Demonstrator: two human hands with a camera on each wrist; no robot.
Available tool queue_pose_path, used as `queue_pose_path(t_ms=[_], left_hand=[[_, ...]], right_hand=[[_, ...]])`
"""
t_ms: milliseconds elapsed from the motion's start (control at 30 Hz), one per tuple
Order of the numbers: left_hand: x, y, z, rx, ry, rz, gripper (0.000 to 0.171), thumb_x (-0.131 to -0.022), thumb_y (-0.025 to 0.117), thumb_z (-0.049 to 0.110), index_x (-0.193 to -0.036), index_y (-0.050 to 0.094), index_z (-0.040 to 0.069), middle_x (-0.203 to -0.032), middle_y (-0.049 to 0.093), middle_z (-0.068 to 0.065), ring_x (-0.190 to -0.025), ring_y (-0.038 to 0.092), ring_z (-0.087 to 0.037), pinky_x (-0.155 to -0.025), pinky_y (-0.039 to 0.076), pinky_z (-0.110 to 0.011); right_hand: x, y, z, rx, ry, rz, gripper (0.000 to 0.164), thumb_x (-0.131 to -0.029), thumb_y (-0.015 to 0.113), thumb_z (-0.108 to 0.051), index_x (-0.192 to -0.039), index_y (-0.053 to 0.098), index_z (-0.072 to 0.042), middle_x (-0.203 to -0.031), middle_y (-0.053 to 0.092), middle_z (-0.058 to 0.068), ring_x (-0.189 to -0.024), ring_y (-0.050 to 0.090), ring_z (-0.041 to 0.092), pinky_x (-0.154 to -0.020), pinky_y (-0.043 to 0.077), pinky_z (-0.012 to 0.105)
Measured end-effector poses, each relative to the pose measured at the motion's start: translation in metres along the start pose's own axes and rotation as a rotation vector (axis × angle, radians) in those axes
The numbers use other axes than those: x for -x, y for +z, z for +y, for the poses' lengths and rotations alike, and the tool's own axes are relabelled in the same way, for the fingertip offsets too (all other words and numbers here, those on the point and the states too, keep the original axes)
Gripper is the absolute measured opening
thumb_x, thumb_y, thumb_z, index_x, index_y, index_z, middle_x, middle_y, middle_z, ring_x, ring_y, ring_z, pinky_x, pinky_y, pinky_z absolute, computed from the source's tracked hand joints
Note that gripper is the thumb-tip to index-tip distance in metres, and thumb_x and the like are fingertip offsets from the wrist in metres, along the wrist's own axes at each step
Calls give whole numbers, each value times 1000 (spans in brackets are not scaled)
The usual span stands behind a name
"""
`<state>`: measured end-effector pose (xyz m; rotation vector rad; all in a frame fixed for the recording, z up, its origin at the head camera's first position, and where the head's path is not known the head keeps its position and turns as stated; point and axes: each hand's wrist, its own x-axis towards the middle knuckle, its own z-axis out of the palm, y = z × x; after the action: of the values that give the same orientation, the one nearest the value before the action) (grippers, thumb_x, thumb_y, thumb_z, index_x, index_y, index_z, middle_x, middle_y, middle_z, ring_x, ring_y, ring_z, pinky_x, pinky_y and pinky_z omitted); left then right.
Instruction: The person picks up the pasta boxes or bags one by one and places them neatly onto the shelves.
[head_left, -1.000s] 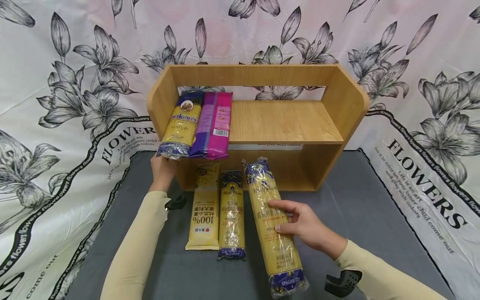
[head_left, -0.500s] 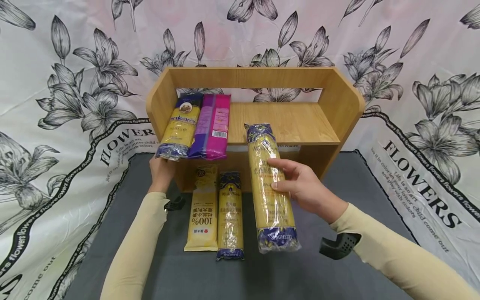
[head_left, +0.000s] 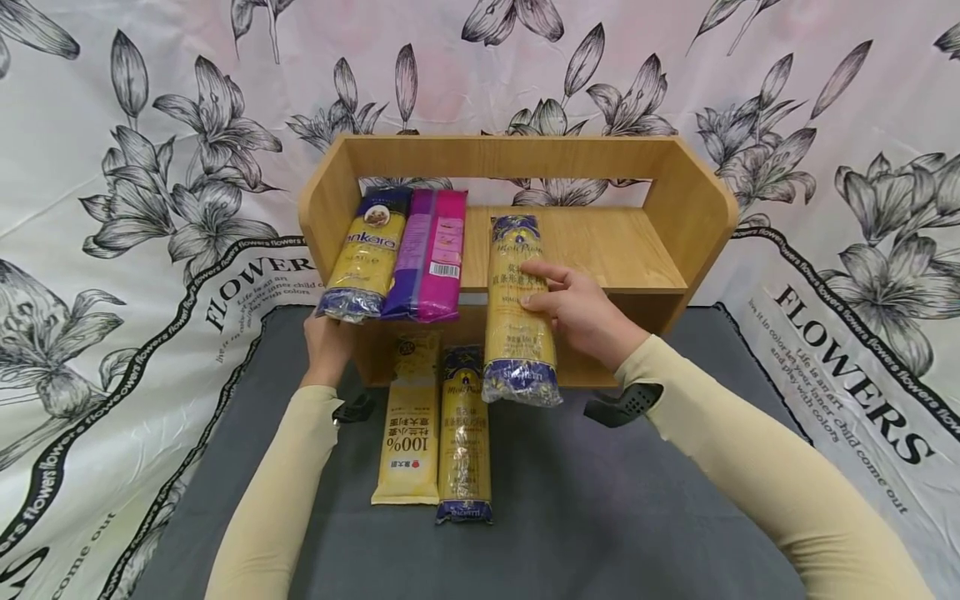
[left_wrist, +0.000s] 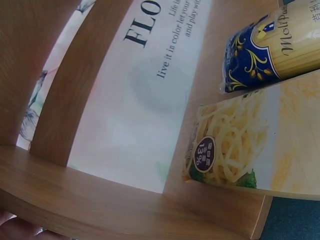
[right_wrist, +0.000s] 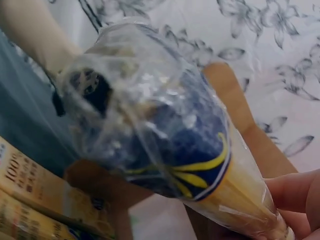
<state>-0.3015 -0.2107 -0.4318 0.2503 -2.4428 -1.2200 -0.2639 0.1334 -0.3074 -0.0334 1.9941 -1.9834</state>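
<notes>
My right hand (head_left: 585, 317) grips a bag of spaghetti (head_left: 513, 333) by its right side, thumb and fingers on the edge. The bag is tilted in front of the upper board of the wooden shelf (head_left: 607, 242), and its blue end (right_wrist: 175, 135) fills much of the right wrist view. My left hand (head_left: 326, 350) holds the shelf's left side below the upper board; its fingers (left_wrist: 22, 231) show past the panel edge in the left wrist view, the rest hidden. Above it lie a yellow and blue pasta bag (head_left: 363, 258) and a pink and purple packet (head_left: 427, 258).
On the lower level, a cream pasta packet (head_left: 408, 433) and another spaghetti bag (head_left: 465, 442) lie side by side, sticking out over the grey tabletop (head_left: 585, 517). Behind the shelf hangs a flower-printed cloth (head_left: 885, 250).
My right hand has lifted the spaghetti bag up and away from the tabletop, toward the upper board, and turned it more upright. My left hand stays at the shelf's side.
</notes>
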Motion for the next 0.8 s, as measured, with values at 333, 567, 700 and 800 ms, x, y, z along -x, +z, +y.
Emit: queue_pose_path(t_ms=[333, 567, 700, 800], left_hand=[[-1, -5, 0, 16, -12, 3, 40, -104, 48, 24, -130, 61, -3, -128, 65, -29, -120, 60, -44, -100, 46, -58], [0, -2, -1, 12, -45, -24, 40, -106, 46, 25, -132, 60, -2, -132, 63, -28, -125, 58, -43, -103, 46, -58], [0, -2, 0, 15, -44, -26, 40, -106, 47, 27, -132, 60, -1, -131, 64, -27, -122, 59, -43, -101, 46, -57], [0, -2, 0, 21, -45, -23, 40, -106, 46, 28, -131, 60, 0, -130, 64, -27, -118, 60, -42, -98, 47, -57]], right_hand=[[-23, 8, -17, 39, 11, 60, 65, -98, 56, 5, -158, 36, -13, -140, 54, 10, -80, 63, 4, -64, 47, 19], [-38, 9, -26, 17, 33, 133, 75, -97, 57, 8, -161, 28, -18, -154, 46, 19, -86, 64, 13, -69, 55, 24], [-44, 4, -30, -12, -7, 149, 81, -96, 57, 8, -163, 21, -20, -156, 41, 21, -102, 62, 23, -69, 56, 25], [-47, 3, -30, -38, -46, 167, 85, -94, 57, 11, -163, 20, -21, -161, 33, 23, -119, 56, 29, -64, 53, 22]])
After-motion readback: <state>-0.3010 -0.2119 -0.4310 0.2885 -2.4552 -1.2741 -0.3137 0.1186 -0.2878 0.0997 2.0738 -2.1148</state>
